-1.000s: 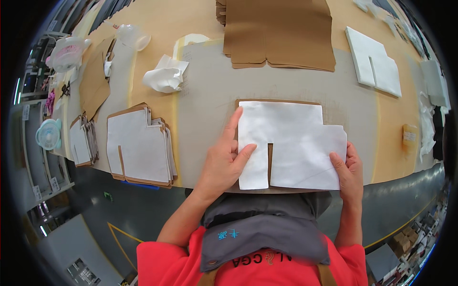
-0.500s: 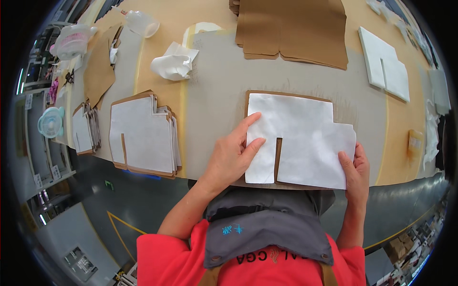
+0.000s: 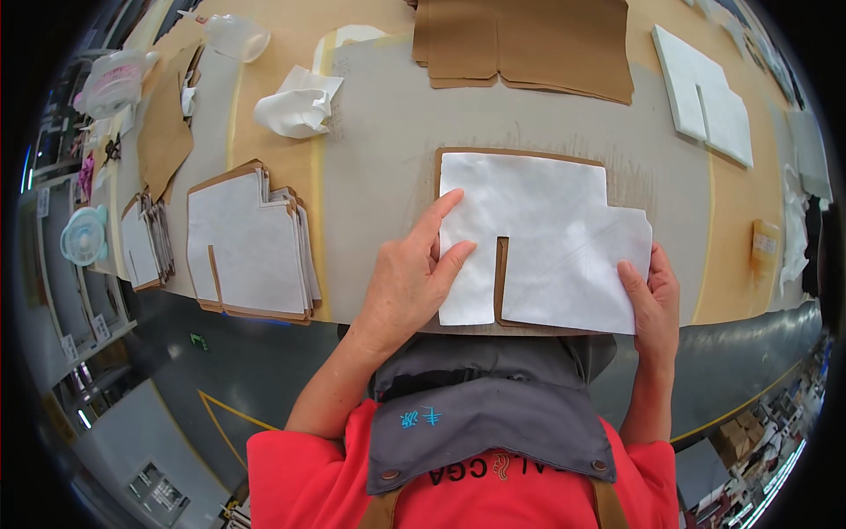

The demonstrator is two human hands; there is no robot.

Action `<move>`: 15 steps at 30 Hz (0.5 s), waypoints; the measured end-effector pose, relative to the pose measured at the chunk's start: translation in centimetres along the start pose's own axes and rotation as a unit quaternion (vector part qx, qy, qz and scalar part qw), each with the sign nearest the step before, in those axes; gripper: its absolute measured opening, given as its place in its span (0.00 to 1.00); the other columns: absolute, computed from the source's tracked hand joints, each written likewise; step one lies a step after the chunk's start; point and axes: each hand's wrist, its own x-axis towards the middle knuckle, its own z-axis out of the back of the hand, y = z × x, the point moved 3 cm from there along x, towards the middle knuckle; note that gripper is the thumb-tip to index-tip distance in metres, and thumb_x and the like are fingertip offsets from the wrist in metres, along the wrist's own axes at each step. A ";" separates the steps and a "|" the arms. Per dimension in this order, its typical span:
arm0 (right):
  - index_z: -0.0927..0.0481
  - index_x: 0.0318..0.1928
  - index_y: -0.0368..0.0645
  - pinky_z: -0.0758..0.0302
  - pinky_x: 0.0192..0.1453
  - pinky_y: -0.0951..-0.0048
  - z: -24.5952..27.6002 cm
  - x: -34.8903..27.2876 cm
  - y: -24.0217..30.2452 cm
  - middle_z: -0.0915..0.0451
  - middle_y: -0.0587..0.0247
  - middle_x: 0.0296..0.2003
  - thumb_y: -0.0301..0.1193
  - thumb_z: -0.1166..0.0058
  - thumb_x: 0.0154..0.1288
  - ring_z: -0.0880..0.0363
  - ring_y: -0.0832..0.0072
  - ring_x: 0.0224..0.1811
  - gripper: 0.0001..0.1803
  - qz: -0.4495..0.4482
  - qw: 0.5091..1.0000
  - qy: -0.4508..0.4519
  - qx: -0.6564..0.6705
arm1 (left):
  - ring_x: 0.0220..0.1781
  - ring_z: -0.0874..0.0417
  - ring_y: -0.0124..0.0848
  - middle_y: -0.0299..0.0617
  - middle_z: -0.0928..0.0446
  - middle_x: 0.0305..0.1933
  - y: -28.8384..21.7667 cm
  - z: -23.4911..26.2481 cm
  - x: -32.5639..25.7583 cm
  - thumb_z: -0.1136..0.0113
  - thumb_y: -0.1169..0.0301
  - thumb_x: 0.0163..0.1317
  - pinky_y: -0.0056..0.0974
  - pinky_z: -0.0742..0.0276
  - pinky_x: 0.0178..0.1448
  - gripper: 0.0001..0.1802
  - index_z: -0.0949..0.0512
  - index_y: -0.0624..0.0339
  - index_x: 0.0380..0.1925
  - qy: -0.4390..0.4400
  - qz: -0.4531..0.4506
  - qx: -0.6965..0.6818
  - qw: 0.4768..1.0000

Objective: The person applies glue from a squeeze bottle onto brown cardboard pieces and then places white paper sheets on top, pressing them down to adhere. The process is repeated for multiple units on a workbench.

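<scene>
A white sheet [image 3: 564,247] with a stepped upper right corner and a narrow slot lies at the table's front edge. It rests on a brown piece [image 3: 520,152] of like outline, whose edge shows along the top, left and in the slot. My left hand [image 3: 404,275] is at the sheet's left edge, forefinger and thumb spread apart on its surface, other fingers partly hidden. At the lower right edge, my right hand [image 3: 654,295] pinches the white sheet, thumb on top and fingers around the edge. Whether the brown piece is also gripped there cannot be seen.
To the left stands a stack of white-and-brown pieces [image 3: 251,247], with a smaller stack [image 3: 145,242] beside it. Brown sheets [image 3: 529,44] lie at the back. Crumpled white paper [image 3: 295,106], a clear bottle [image 3: 236,37] and a white slotted block [image 3: 702,97] are around the tabletop.
The whole view has shifted slightly, so everything appears a little further left and up. Both hands keep about the same places on the white sheet.
</scene>
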 end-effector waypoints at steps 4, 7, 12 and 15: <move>0.29 0.63 0.31 0.24 0.57 0.77 0.2 0.0 -0.3 0.18 0.60 0.52 0.28 0.43 0.75 0.20 0.80 0.51 0.22 0.001 1.000 0.002 -0.008 | 0.22 0.38 0.22 0.34 0.37 0.20 0.0 0.0 -0.2 0.30 0.68 0.65 0.30 0.35 0.28 0.33 0.28 0.54 0.70 -0.003 -0.002 0.025 1.000; 0.28 0.63 0.31 0.24 0.57 0.77 0.2 0.0 -0.3 0.18 0.60 0.52 0.27 0.43 0.75 0.20 0.80 0.52 0.22 0.006 1.000 0.000 -0.015 | 0.21 0.36 0.22 0.34 0.34 0.20 0.2 0.0 -0.3 0.28 0.66 0.63 0.32 0.34 0.29 0.35 0.28 0.53 0.70 0.005 0.002 0.033 0.999; 0.28 0.63 0.31 0.25 0.58 0.77 0.3 0.1 -0.5 0.18 0.61 0.53 0.27 0.43 0.75 0.21 0.81 0.53 0.21 0.021 0.999 -0.005 -0.032 | 0.21 0.32 0.23 0.34 0.32 0.20 -0.1 0.1 -0.6 0.25 0.64 0.60 0.32 0.31 0.30 0.39 0.30 0.51 0.71 0.017 -0.001 0.057 0.998; 0.28 0.63 0.31 0.26 0.59 0.77 0.3 0.1 -0.6 0.18 0.61 0.53 0.27 0.43 0.75 0.21 0.81 0.53 0.21 0.023 0.999 -0.007 -0.044 | 0.21 0.28 0.31 0.39 0.30 0.20 -0.1 0.2 -0.9 0.26 0.66 0.59 0.37 0.28 0.30 0.40 0.32 0.54 0.72 0.024 -0.012 0.069 0.997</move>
